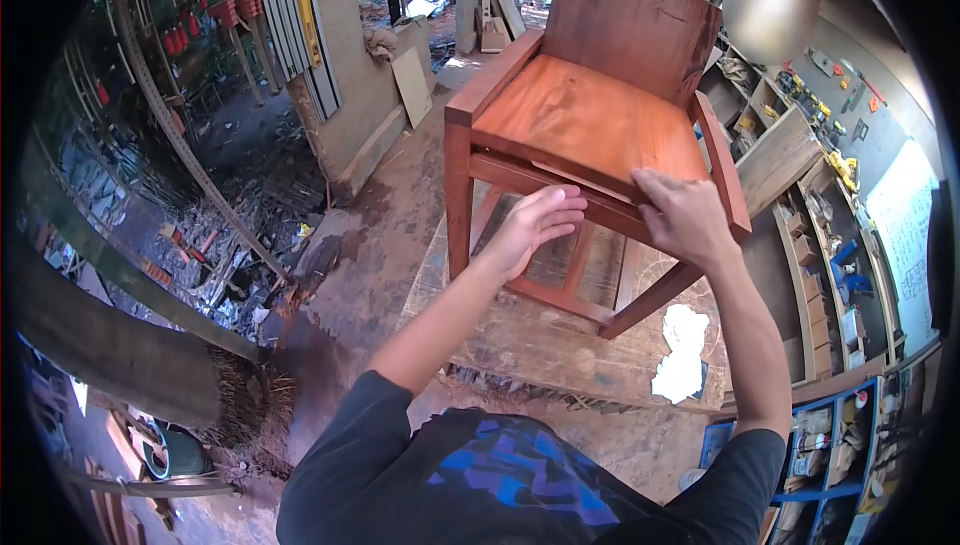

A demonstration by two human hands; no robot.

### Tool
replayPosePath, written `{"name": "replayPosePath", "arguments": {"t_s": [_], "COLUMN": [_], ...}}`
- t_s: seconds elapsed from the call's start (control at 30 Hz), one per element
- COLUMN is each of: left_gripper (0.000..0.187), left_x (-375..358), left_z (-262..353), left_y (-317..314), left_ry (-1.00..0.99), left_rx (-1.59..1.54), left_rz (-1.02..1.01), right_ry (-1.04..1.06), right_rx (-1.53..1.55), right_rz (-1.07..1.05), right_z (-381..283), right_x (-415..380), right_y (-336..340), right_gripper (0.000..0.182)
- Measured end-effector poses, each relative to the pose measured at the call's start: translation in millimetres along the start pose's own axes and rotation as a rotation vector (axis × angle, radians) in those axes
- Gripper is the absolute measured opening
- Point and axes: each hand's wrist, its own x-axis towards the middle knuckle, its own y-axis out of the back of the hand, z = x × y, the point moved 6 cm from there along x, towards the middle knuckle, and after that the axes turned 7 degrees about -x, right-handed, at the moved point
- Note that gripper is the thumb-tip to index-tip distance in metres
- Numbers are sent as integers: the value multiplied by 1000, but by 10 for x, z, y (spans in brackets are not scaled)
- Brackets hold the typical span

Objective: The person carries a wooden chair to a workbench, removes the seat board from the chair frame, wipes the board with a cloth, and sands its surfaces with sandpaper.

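On top of a worn wooden platform (pixel 500 340), squarely before the person, stands a reddish-brown wooden armchair (pixel 600 135), its front turned toward the body. Both hands are at the front of it. The right hand (pixel 687 217) is bent over the near edge of the seat panel (pixel 575 115), fingers curled; its own back hides the fingertips, so I can't say whether it grips or only rests there. The left hand (pixel 537 225) is open, palm turned inward, just in front of the front rail (pixel 613 213) and holding nothing. The step in hand looks like handling or checking the seat along its front edge, where a dark gap shows; moving it further would call for a firm hold on both sides
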Motion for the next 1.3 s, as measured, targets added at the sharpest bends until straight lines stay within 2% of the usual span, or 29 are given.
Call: {"name": "replayPosePath", "arguments": {"t_s": [0.07, 0.1, 0.27, 0.5, 0.63, 0.73, 0.87, 1.07, 1.17, 1.27, 1.3], "left_gripper": [54, 54, 56, 44, 30, 28, 26, 9, 25, 43, 44], "left_x": [-15, -7, 248, 793, 961, 908, 812, 694, 518, 303, 262], "left_z": [40, 43, 24, 126, 112, 202, 322, 527, 581, 751, 761], "left_y": [17, -27, -305, -649, -669, -730, -840, -899, -1082, -1519, -1662], "left_ry": [-51, -47, -45, -69, -140, -164, -210, -321, -415, -549, -539], "left_rx": [-11, -68, -350, -573, -527, -508, -481, -416, -481, -447, -442], "left_rz": [69, 45, -16, 111, 201, 174, 181, 192, -25, -121, -150], "right_ry": [-18, -79, 4, -33, -75, -38, -66, -49, -215, -434, -592], "right_rx": [-32, -42, -70, -130, -178, -228, -242, -236, -175, -78, 78], "right_rz": [86, -2, 112, 194, 245, 345, 349, 496, 640, 959, 1092], "right_z": [22, 38, -24, -32, -35, -52, -86, -125, 43, 508, 722], "right_x": [59, 92, 60, 47, 7, 7, -12, -228, -703, -1631, -2062], "right_y": [175, 195, 172, 264, 274, 342, 462, 716, 1158, 1505, 1474], "right_gripper": [46, 45, 40, 39, 36, 37, 37, 40, 34, 22, 17]}}
